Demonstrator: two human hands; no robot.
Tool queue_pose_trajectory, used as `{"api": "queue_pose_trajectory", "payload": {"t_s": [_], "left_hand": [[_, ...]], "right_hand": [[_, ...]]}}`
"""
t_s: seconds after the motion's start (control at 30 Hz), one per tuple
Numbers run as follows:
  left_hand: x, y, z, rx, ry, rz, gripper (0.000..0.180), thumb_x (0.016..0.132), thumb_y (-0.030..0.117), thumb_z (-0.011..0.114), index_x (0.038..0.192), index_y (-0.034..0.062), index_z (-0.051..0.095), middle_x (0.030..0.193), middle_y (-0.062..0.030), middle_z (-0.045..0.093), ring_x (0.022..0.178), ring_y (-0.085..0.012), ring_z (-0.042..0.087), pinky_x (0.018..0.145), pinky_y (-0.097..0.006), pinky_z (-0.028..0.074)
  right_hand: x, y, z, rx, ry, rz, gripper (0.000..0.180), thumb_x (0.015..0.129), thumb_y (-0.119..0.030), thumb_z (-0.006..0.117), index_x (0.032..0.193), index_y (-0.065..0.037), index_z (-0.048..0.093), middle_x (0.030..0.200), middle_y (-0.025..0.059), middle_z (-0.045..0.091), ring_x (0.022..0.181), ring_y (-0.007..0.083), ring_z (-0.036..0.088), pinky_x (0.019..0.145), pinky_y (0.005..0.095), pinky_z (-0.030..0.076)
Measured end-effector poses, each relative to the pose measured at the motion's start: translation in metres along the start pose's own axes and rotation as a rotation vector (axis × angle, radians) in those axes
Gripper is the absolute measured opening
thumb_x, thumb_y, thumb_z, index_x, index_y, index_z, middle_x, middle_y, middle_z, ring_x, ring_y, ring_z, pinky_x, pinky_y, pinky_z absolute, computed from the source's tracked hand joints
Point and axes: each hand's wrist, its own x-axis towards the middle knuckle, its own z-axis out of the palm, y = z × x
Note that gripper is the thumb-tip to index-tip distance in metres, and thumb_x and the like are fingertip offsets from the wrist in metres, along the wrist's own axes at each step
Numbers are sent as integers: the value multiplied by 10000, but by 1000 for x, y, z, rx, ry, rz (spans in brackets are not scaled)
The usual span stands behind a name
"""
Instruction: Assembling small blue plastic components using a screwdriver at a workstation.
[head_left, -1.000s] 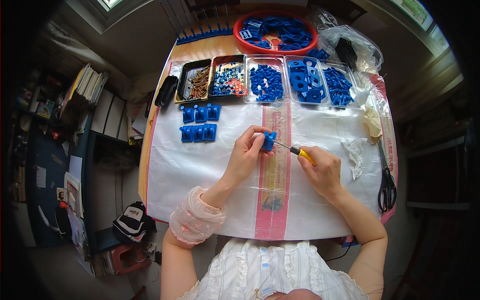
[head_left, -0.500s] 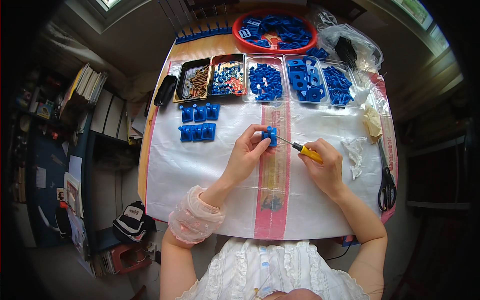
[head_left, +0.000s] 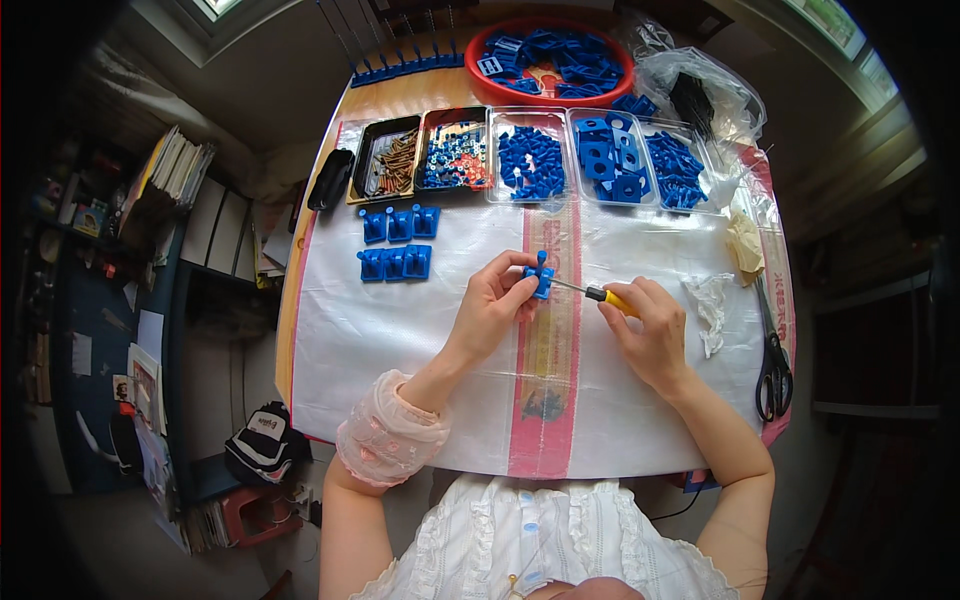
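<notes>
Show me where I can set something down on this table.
The white sheet is bare left of the left hand, below the blue assemblies; between the pink sleeve and right forearm; and between that forearm and the black-handled scissors. The far side is crowded with five parts trays and the red basin.

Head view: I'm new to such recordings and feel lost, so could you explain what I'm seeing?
There is no machine, only a person's bare hands. A wide fisheye camera on the head looks down, so straight edges bend. The left hand holds a small blue piece; the right hand holds a yellow-handled screwdriver, its tip at that piece. On the white sheet, six blue assemblies form two rows. Beyond are trays of small parts and a red basin.
</notes>
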Motion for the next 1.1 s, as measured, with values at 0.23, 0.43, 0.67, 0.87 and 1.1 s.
{"api": "queue_pose_trajectory", "payload": {"t_s": [0.23,0.43,0.67,0.87,1.1], "left_hand": [[1,-1,-3,46,-10,17,195,1038,116,605,1202,14,625,883,-36,714,702,-42,620,623,-192,502],[0,2,-2,47,-11,4,176,1028,116,626,1179,24,629,883,-37,721,715,-44,631,629,-193,510],[-1,1,-4,16,-6,-13,173,1025,128,639,1167,30,634,877,-40,719,682,-48,631,609,-198,517],[0,2,-3,12,0,-23,182,1021,135,648,1165,23,634,870,-43,715,680,-51,636,618,-199,531],[0,2,-2,15,-1,-20,175,1029,130,630,1171,28,628,868,-35,706,687,-48,627,617,-196,520]], "right_hand": [[-4,-1,0,62,-47,36,217,845,-134,823,1009,-37,718,810,80,672,620,245,655,545,353,490],[-5,2,2,154,-76,65,226,848,-119,827,1018,-24,714,833,108,711,626,246,688,551,341,524],[-5,3,4,162,-64,37,226,849,-128,831,1000,-21,703,833,116,724,617,235,687,553,324,524],[-5,3,3,103,-63,-6,238,843,-135,838,1009,-34,701,825,100,725,573,216,661,538,323,504],[-6,5,6,234,-43,8,204,840,-105,836,987,-29,718,821,102,724,569,190,641,530,317,479]]}}
